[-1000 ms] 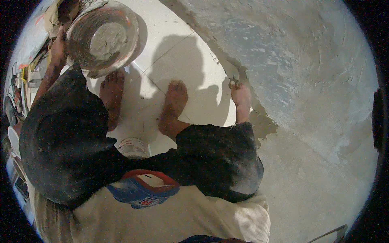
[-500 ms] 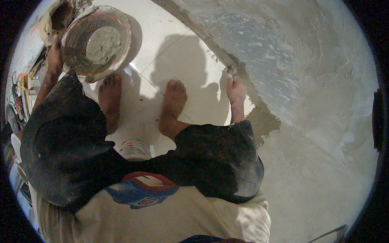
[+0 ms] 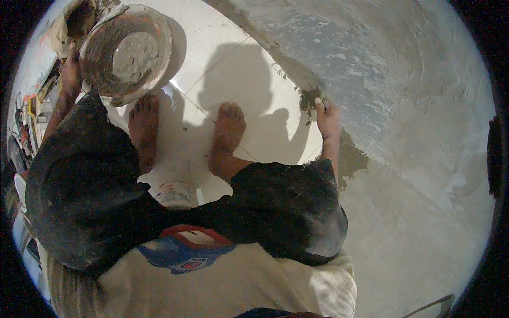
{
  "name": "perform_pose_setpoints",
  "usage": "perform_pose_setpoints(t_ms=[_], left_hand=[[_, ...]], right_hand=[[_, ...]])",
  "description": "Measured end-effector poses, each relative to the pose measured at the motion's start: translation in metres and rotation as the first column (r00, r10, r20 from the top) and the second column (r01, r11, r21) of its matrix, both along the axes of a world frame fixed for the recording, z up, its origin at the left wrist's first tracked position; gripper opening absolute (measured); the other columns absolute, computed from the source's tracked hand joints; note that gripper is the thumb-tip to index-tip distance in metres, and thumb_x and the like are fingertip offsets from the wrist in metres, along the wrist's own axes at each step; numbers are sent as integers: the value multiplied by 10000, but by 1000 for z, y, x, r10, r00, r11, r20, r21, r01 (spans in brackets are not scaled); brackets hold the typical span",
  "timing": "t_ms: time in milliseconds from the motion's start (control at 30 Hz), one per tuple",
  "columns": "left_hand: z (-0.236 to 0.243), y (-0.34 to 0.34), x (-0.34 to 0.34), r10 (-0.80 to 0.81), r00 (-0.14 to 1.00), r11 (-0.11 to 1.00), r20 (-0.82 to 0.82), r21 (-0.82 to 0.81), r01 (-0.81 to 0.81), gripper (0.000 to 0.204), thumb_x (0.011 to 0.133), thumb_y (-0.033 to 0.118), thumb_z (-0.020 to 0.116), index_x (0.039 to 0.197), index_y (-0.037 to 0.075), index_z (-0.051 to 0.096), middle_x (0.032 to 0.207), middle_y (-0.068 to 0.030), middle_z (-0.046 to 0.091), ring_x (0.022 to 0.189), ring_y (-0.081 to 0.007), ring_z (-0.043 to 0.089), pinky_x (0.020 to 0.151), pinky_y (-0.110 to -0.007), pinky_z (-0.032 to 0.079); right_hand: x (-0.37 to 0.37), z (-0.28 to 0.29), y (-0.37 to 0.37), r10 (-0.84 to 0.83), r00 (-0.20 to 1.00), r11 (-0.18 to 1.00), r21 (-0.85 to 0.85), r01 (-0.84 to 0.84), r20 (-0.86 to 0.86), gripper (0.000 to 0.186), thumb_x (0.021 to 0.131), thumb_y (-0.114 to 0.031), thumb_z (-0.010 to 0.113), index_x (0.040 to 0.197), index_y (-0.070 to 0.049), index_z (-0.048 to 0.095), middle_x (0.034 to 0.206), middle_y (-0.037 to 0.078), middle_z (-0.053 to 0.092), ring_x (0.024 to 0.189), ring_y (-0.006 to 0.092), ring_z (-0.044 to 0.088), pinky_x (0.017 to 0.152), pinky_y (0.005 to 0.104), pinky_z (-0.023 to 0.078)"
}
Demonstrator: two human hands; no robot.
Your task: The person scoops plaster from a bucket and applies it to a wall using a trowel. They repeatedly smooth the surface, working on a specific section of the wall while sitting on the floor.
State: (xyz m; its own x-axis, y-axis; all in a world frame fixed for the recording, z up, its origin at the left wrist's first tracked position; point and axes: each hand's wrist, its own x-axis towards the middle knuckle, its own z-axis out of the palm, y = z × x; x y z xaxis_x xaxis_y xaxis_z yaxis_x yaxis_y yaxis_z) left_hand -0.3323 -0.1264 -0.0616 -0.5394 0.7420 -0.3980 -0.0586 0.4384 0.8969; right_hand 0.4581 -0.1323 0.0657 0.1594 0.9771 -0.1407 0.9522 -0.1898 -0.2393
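Note:
My right hand is closed at the edge where the light tiles meet the grey plastered surface. A small dark part of something shows by its thumb, but its kind I cannot make out. Beside the fingers lies a dark patch of wet mortar. My left hand is at the upper left, between a round basin and a crumpled, mortar-stained bag. Its fingers are partly hidden, so whether they grip anything does not show. Wet grey mortar lies in the bottom of the basin.
My bare feet stand on light floor tiles. A round mortar-stained container is between my legs. Assorted items crowd the left edge. Grey plaster covers the whole right side, with a darker damp band along its border.
My right hand has moved to the right, away from the tiles and over the plaster edge. Dark wet mortar now shows beside it. My left hand and the basin are almost unmoved.

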Motion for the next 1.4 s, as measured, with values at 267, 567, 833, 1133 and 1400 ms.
perform_pose_setpoints(t_ms=[267, 567, 833, 1133, 1400], left_hand=[[17, 13, 23, -23, 980, 987, -200, -161, -9, 837, 1009, 692, 464, 1410, -32, 588, 1301, -169, 656, 1135, -286, 617, 1033, -391, 444], [-9, 1, -22, -246, 843, 954, -478, -271, 125, 831, 1007, 672, 490, 1470, -16, 540, 1362, -178, 630, 1201, -277, 601, 1055, -376, 439], [20, 5, 15, -6, 957, 987, -291, -156, -42, 875, 994, 712, 472, 1454, -27, 562, 1399, -192, 611, 1246, -274, 582, 1057, -381, 436], [-25, 5, -27, -93, 918, 982, -386, -190, 19, 894, 977, 758, 447, 1392, -15, 619, 1330, -184, 647, 1173, -271, 613, 1031, -382, 451], [18, 3, 24, -4, 976, 999, -219, -54, -8, 882, 986, 743, 453, 1402, -18, 613, 1342, -177, 637, 1172, -262, 597, 1044, -378, 436]], right_hand=[[11, -43, -45, 81, 975, 997, -13, -80, 207, 450, 1010, -515, 576, 1003, -96, 741, 788, 243, 683, 734, 448, 673, 669, 491, 527], [0, -78, -18, 45, 979, 997, -65, -33, 201, 483, 1013, -548, 532, 941, -96, 685, 852, 215, 690, 819, 450, 674, 716, 533, 513], [14, -36, -46, 38, 992, 980, 190, -61, 121, 422, 1015, -480, 561, 1008, -83, 702, 854, 200, 694, 793, 432, 676, 694, 515, 523], [-22, -50, -14, -35, 990, 995, -83, 47, 133, 516, 992, -548, 555, 1061, -66, 726, 885, 225, 722, 897, 440, 701, 807, 503, 542], [84, 28, -55, -111, 994, 993, -34, 111, 13, 504, 971, -545, 634, 1079, -67, 757, 822, 160, 715, 732, 301, 632, 725, 419, 507]])
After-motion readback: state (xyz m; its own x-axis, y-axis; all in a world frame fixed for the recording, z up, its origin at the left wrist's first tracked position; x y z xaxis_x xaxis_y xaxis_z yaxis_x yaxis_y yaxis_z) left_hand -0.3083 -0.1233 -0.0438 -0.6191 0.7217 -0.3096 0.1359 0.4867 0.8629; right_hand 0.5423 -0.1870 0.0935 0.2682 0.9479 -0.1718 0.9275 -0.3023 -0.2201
